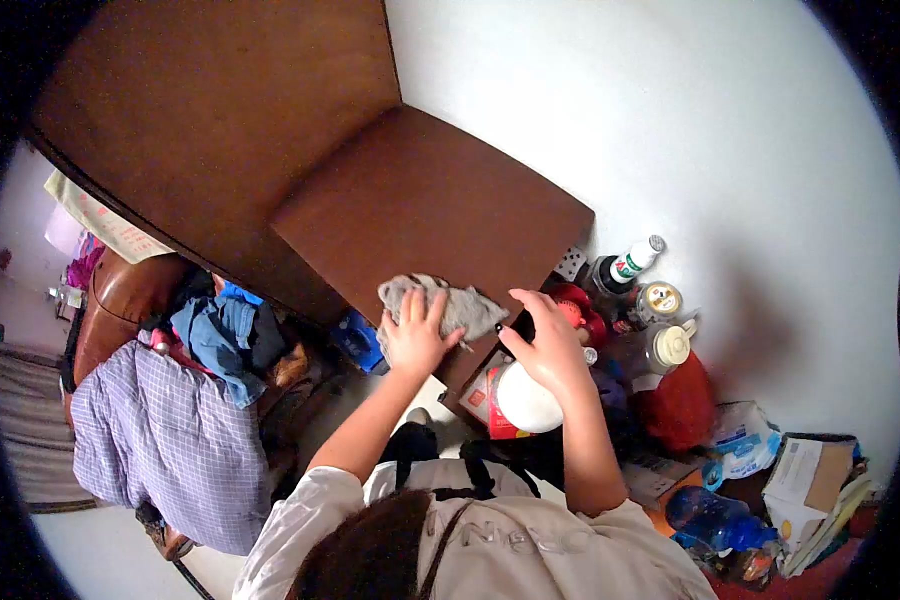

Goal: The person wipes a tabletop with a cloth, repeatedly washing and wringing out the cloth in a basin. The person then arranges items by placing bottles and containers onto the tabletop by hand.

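Note:
A grey cloth (448,308) lies bunched along the front edge of a brown wooden surface (435,205). My left hand (417,338) rests on the cloth's left part, its fingers spread over the fabric. At the cloth's right end is my right hand (550,345), thumb and fingers apart and nothing held between them. From this angle I cannot tell whether the right thumb touches the cloth. Just below my right hand is a white rounded object (528,398), partly covered by that hand and wrist.
A tall brown panel (230,90) rises at the back left. Crowded on the right are a white-capped bottle (637,258), a jar (660,300), a red container (678,400) and a blue plastic bottle (715,518). Clothes and a checked quilt (170,440) lie at left.

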The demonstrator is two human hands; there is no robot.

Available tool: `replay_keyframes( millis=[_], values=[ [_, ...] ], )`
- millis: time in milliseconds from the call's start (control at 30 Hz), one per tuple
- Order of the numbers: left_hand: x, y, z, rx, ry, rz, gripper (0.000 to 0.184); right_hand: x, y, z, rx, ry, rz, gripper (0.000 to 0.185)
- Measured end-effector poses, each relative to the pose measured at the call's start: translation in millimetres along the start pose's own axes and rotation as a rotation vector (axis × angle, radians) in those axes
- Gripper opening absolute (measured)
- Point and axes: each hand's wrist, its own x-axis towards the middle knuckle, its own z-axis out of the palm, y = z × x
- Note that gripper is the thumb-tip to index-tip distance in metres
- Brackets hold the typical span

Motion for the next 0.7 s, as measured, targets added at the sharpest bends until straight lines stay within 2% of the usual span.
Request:
replay_keyframes(
  millis=[167,267,400,567,700],
  values=[
    [72,-55,21,0.063,0.0,-0.163,0.071,1,-3,4,0.023,-0.005,0.052,0.047],
    [137,-89,19,0.055,-0.119,-0.253,0.08,4,0,3,-0.019,0.046,0.091,0.047],
    [212,-116,28,0.002,-0.226,-0.134,0.089,6,8,7,-0.006,0.18,0.282,0.044],
    [277,-97,44,-0.049,-0.255,-0.041,0.089,4,-4,12,0.026,0.25,0.322,0.044],
    [295,-75,54,-0.022,-0.26,-0.032,0.083,-12,-5,15,0.023,0.298,0.344,0.044]
  ],
)
